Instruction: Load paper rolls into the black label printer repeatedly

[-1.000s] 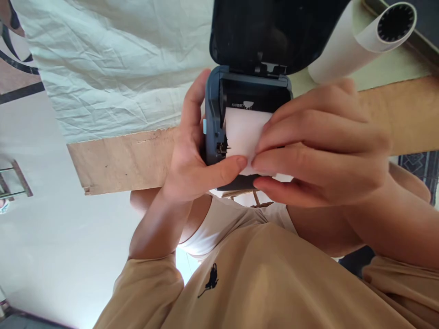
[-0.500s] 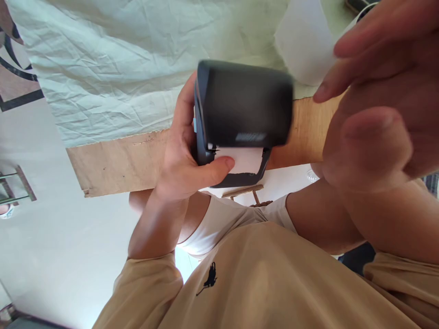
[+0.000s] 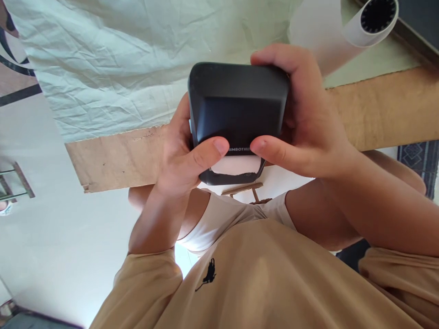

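A black label printer (image 3: pixel 240 107) is held up in front of me, over the near edge of the table. Pale label paper (image 3: pixel 236 165) shows at its lower front, with a torn-looking edge. My left hand (image 3: pixel 183 155) grips the printer's left side, its thumb lying on the front near the printed lettering. On the other side, my right hand (image 3: pixel 305 114) wraps the right edge, thumb on the front and index finger over the top corner. The remaining fingers of both hands are hidden at the sides and behind the printer.
A pale green cloth (image 3: pixel 137 64) covers the table, leaving a bare wooden edge (image 3: pixel 116 160) in front. At the back right a white cylindrical object (image 3: pixel 355 29) with a dark ribbed end lies beside a white sheet (image 3: pixel 313 32). A dark flat object (image 3: pixel 418 23) sits in the corner.
My right hand has come in from the right and taken hold of the printer's right side. The printer's lid now sits lower and squarer on its body; my left hand stays on it.
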Demonstrator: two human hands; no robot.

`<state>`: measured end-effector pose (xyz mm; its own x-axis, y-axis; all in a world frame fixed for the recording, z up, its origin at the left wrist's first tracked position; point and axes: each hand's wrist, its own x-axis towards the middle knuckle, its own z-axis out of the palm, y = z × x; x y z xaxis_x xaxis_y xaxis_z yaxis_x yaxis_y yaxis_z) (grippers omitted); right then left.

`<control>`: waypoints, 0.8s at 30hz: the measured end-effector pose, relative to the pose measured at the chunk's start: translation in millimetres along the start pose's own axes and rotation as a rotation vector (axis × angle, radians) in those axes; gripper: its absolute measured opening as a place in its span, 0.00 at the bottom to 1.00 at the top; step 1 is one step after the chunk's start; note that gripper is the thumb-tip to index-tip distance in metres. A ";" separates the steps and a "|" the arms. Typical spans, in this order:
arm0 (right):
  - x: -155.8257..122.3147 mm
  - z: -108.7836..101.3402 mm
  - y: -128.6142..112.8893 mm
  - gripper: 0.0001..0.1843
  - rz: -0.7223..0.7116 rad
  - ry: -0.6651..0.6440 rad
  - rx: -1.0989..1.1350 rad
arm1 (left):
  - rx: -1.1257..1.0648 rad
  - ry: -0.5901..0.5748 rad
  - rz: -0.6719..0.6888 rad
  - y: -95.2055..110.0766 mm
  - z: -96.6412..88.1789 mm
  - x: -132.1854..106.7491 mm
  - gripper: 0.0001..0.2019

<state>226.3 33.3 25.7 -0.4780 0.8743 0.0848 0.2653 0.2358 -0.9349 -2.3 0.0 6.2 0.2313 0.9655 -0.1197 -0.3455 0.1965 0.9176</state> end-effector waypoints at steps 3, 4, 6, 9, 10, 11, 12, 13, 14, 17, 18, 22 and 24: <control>0.4 -1.5 1.9 0.48 -0.034 -0.008 0.017 | -0.008 0.017 -0.023 1.9 1.1 0.0 0.34; 0.5 -1.8 2.5 0.47 -0.038 -0.014 0.025 | -0.015 0.020 -0.023 2.3 1.2 -0.3 0.34; 0.8 -2.3 3.5 0.46 -0.038 -0.022 0.025 | -0.029 0.022 -0.026 2.5 1.1 -1.4 0.32; 1.3 -2.4 3.4 0.46 -0.076 -0.001 -0.024 | -0.026 0.020 -0.033 1.9 3.3 -1.7 0.31; 1.4 -2.2 2.9 0.47 -0.091 0.009 -0.045 | -0.016 0.025 -0.029 1.6 5.7 -0.7 0.30; 1.7 -2.0 2.3 0.48 -0.098 0.011 -0.062 | -0.005 0.036 -0.021 1.4 9.1 1.2 0.30; 1.9 -1.8 1.6 0.48 -0.096 0.010 -0.070 | 0.003 0.051 -0.007 1.3 13.6 3.9 0.30; 2.1 -1.7 1.0 0.49 -0.086 0.006 -0.074 | 0.007 0.068 0.011 1.3 18.8 7.4 0.31; 2.4 -1.6 0.6 0.49 -0.070 0.000 -0.077 | 0.008 0.083 0.029 1.6 24.2 11.3 0.31; 2.8 -1.7 0.9 0.50 -0.041 -0.006 -0.069 | -0.002 0.092 0.065 3.9 36.4 22.1 0.33; 2.8 -1.7 1.5 0.50 -0.033 -0.005 -0.056 | -0.001 0.090 0.070 5.2 37.5 24.2 0.33; 2.3 -1.7 3.5 0.49 0.019 -0.013 0.065 | 0.005 0.088 0.086 8.5 26.8 22.9 0.29; 1.7 -1.4 3.5 0.50 0.028 -0.021 0.119 | 0.006 0.089 0.095 6.7 18.4 18.5 0.24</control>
<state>227.6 36.2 23.1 -0.4899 0.8702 0.0521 0.1783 0.1585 -0.9711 16.4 16.1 17.1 0.1164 0.9910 -0.0654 -0.3563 0.1031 0.9287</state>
